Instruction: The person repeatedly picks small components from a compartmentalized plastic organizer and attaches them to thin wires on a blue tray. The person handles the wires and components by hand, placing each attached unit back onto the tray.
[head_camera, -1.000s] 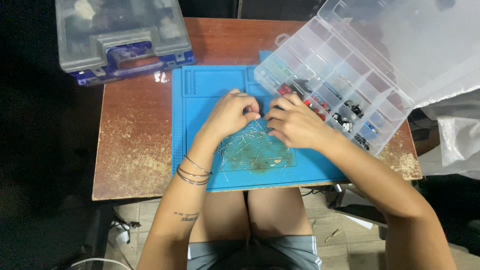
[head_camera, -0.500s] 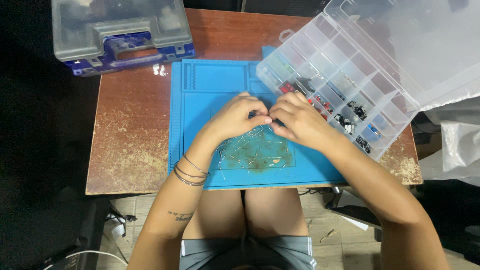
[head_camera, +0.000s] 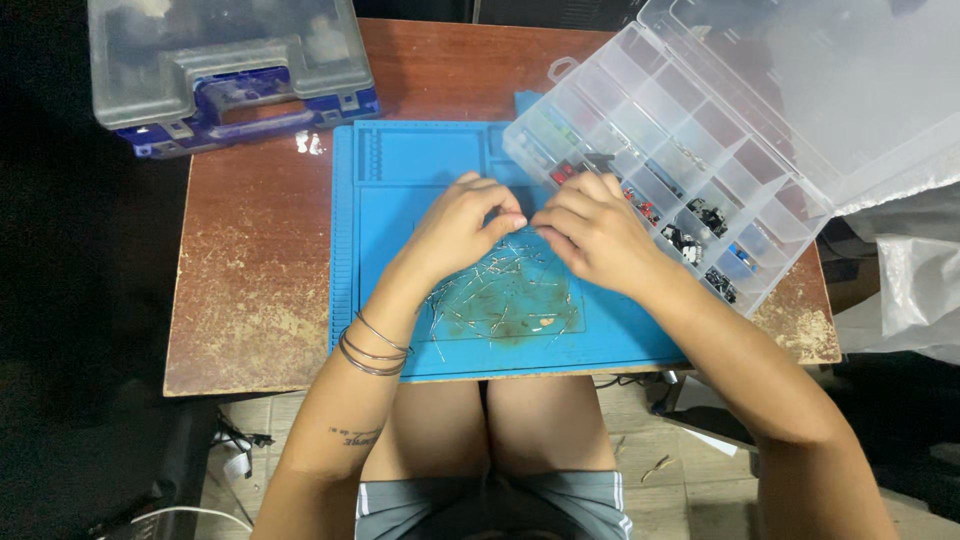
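Note:
My left hand (head_camera: 462, 226) and my right hand (head_camera: 592, 229) meet fingertip to fingertip over a blue work mat (head_camera: 400, 190). Both pinch something small between thumb and fingers; the piece itself is too small to make out. Just below the hands, a pile of thin metal component leads (head_camera: 497, 298) lies scattered on the mat. Thin bangles circle my left wrist.
A clear compartment organizer (head_camera: 690, 150) with its lid open holds several small electronic parts at the right. A grey and blue closed case (head_camera: 225, 65) sits at the back left. The worn brown table (head_camera: 250, 270) has edges close on the left and front.
The hands have stayed together over the mat, with only small finger movements. The view has shifted slightly.

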